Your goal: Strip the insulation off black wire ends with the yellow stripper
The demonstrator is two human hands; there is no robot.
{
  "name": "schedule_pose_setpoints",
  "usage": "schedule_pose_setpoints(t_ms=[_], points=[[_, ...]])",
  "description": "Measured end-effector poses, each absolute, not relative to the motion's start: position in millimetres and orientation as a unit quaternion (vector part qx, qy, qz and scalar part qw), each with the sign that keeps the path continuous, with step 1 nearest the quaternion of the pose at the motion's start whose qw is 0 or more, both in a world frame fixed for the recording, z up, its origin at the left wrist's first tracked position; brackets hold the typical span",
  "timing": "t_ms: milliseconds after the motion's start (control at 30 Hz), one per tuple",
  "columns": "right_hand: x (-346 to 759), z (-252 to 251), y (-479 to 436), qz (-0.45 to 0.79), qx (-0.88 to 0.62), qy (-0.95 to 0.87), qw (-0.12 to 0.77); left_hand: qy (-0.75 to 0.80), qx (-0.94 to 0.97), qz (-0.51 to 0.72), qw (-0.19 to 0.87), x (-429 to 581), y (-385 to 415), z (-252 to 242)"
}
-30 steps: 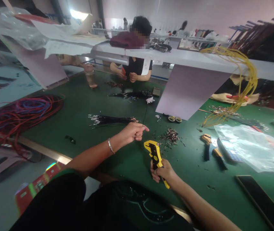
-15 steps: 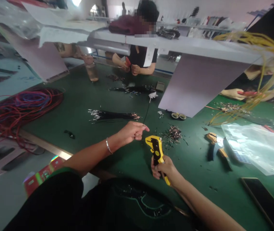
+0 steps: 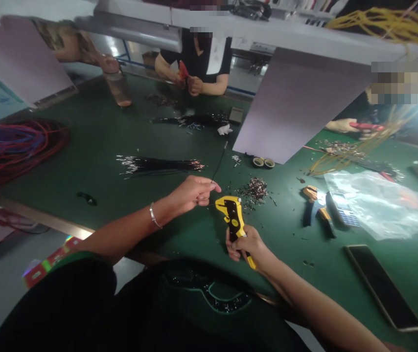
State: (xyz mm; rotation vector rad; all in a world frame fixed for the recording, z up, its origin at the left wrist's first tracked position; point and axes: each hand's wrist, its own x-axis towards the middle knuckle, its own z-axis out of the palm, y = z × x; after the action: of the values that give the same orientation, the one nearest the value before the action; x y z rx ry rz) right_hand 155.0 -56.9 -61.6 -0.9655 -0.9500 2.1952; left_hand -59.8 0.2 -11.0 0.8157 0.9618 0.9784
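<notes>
Between the fingertips of my left hand point(image 3: 193, 191) is a thin black wire point(image 3: 219, 164), its far end slanting up and away. My right hand point(image 3: 248, 246) is wrapped round the handles of a yellow and black wire stripper point(image 3: 234, 215). The stripper's jaws are just right of my left fingertips; whether they touch the wire's near end I cannot tell. Beyond my left hand lies a bundle of black wires point(image 3: 157, 165) with bare copper and silvery ends. To the right of the stripper's head is a heap of small dark scraps point(image 3: 256, 189).
Right of me are an orange and blue tool point(image 3: 318, 210), a keypad phone point(image 3: 342, 208), a plastic bag point(image 3: 381, 205) and a smartphone point(image 3: 381, 286). Tape rolls point(image 3: 263, 162) lie by a grey panel point(image 3: 271, 107). Red and blue wire coils point(image 3: 14, 151) lie left. Co-workers sit opposite.
The camera view has tilted downward and shifted slightly right. Both hands keep the same grip, the stripper still beside the left fingertips.
</notes>
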Motion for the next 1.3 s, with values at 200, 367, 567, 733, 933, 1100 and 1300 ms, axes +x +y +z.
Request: schedule_pose_setpoints(t_ms=[200, 367, 567, 733, 933, 1100, 1300], points=[[152.9, -57.1, -50.0, 0.755, -0.422, -0.424, 0.269, 0.437, 0.378, 0.451, 0.680, -59.0, -4.1, -3.6], [154.8, -51.1, -51.6, 0.703, -0.450, -0.483, 0.266, 0.435, 0.386, 0.456, 0.674, -63.0, -2.3, -0.3], [152.8, -51.7, -47.9, 0.701, -0.455, -0.477, 0.273, 0.454, 0.377, 0.456, 0.666, -50.8, -8.8, 2.3], [148.3, -49.9, -46.5, 0.726, -0.436, -0.452, 0.281, 0.464, 0.360, 0.490, 0.644, -53.5, -6.7, 8.0], [161.6, -43.5, -58.6, 0.782, -0.403, -0.400, 0.260, 0.426, 0.366, 0.469, 0.681, -62.3, 0.9, 1.0], [163.2, -47.0, -55.3, 0.776, -0.409, -0.388, 0.283, 0.438, 0.363, 0.458, 0.683, -50.2, -8.3, 0.1], [150.9, -50.5, -41.4, 0.706, -0.456, -0.469, 0.271, 0.462, 0.352, 0.481, 0.657, -45.2, -13.5, 4.7]])
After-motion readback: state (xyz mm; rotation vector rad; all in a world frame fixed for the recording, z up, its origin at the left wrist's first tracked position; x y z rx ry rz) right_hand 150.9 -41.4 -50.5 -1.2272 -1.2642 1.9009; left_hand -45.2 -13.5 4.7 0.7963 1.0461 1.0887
